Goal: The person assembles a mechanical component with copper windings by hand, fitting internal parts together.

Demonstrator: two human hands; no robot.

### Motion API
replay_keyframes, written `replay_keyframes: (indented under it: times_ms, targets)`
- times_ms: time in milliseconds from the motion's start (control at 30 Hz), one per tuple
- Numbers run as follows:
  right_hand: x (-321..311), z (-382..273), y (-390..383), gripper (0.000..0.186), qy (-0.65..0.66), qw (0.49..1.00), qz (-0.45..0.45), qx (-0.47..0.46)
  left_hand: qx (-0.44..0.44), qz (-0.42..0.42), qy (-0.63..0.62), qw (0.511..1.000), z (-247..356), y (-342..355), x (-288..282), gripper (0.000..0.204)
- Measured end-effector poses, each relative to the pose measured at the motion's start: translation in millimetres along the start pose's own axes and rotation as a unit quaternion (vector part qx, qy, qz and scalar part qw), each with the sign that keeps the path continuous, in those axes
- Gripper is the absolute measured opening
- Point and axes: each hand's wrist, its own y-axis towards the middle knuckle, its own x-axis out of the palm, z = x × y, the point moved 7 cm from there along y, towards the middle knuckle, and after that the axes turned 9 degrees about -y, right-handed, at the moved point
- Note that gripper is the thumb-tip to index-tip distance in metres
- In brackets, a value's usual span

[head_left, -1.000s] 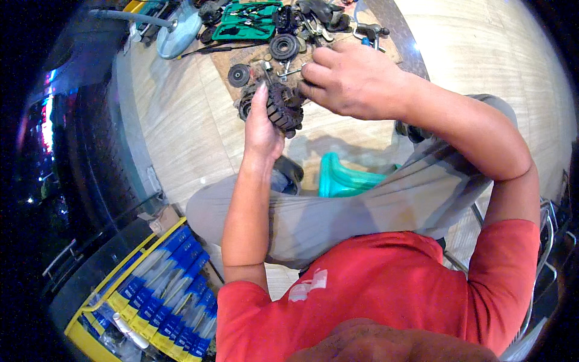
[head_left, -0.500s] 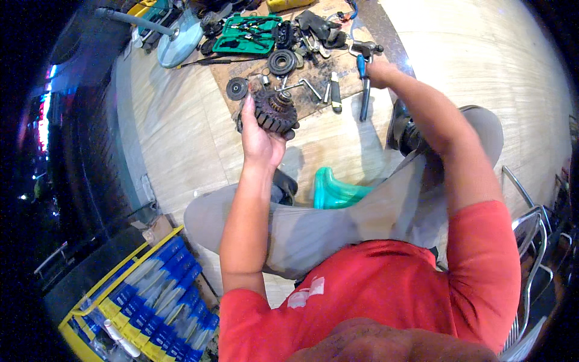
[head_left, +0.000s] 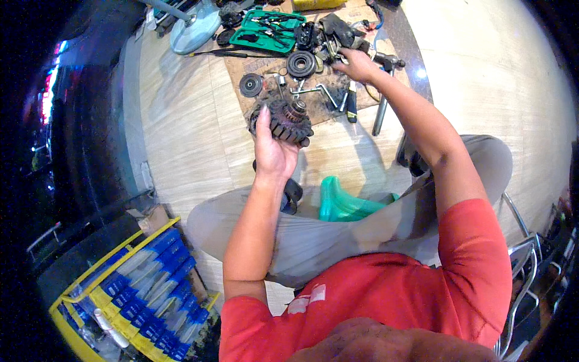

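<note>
My left hand (head_left: 274, 148) is closed around a dark, grimy toothed metal part (head_left: 286, 123), a round body with blocky ridges and a ribbed stub on top. The thumb lies along its left side. My right hand (head_left: 357, 65) reaches over loose tools on the cardboard (head_left: 241, 66), thumb and fingers apart; nothing shows between them. Just beyond its fingers lie small metal tools (head_left: 329, 49) and a dark glove-like bundle (head_left: 339, 29). A hammer (head_left: 380, 114) lies right of that hand, its head partly behind the wrist.
A black ring-shaped part (head_left: 301, 64) and a black disc (head_left: 251, 85) lie near bent wrenches (head_left: 325, 93) and a utility knife (head_left: 351, 108). Behind them is an open green tool case (head_left: 268, 30). A green plastic stool (head_left: 344, 205) is by my legs, a yellow rack (head_left: 139, 289) at lower left.
My right hand has moved left from beside the hammer to the loose tools. A blue-handled tool seen there before no longer shows. My left hand still holds the toothed part.
</note>
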Motion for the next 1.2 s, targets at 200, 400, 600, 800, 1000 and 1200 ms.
replay_keyframes:
  times_ms: [200, 400, 600, 800, 1000, 1200]
  targets:
    - [-145.5, -177.5, -12.6, 0.034, 0.11, 0.972, -0.008, -0.208, 0.04, 0.016, -0.017, 0.999, 7.2, -19.3, 12.6, 0.048]
    - [-188.3, -239.9, -115.3, 0.028, 0.002, 0.953, -0.095, -0.288, 0.07, -0.019, -0.01, 0.997, -0.4, -18.4, 24.7, 0.037]
    - [-169.0, -234.2, -133.2, 0.015, -0.036, 0.966, -0.028, -0.256, 0.069, -0.048, 0.027, 0.996, -5.2, -19.2, 16.1, 0.029]
    - [-158.8, -230.2, -130.8, 0.012, -0.03, 0.965, -0.021, -0.26, 0.098, -0.024, 0.091, 0.991, -3.1, -17.0, 12.3, 0.03]
    - [-153.7, -228.0, -127.1, 0.012, -0.049, 0.961, -0.039, -0.268, 0.086, -0.007, 0.105, 0.991, -5.0, -17.7, 14.7, 0.032]
    - [-156.1, -229.3, -127.9, 0.012, -0.066, 0.955, -0.04, -0.287, 0.063, -0.002, 0.13, 0.989, -5.1, -18.2, 8.8, 0.034]
